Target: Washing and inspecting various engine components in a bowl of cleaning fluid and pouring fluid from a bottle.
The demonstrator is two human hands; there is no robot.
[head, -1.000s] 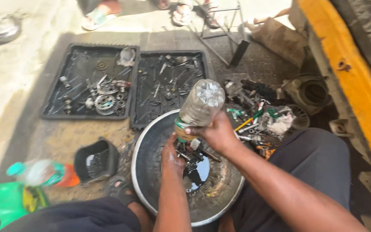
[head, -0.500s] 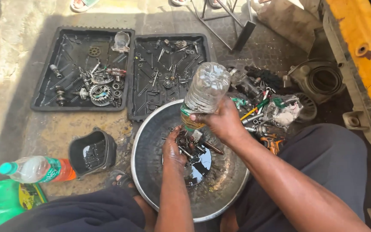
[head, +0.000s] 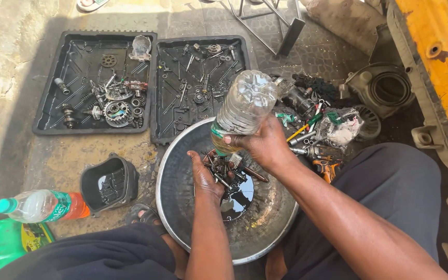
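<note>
Right hand (head: 263,145) grips a clear plastic bottle (head: 245,106) near its neck, tipped mouth-down over a metal basin (head: 182,171). Left hand (head: 206,179), fingers curled, cups small metal parts (head: 224,168) just below the bottle mouth, above dark liquid (head: 239,194). Two black trays (head: 154,83) of parts lie beyond the basin.

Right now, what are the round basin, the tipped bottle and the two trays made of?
Basin: looks like metal, grey, dull sheen with a bright rim, oily film inside.
Bottle in the right hand: clear thin plastic, see-through with ribbed walls.
Two trays: black, moulded ribs; probably plastic, though pressed metal is possible.
</note>
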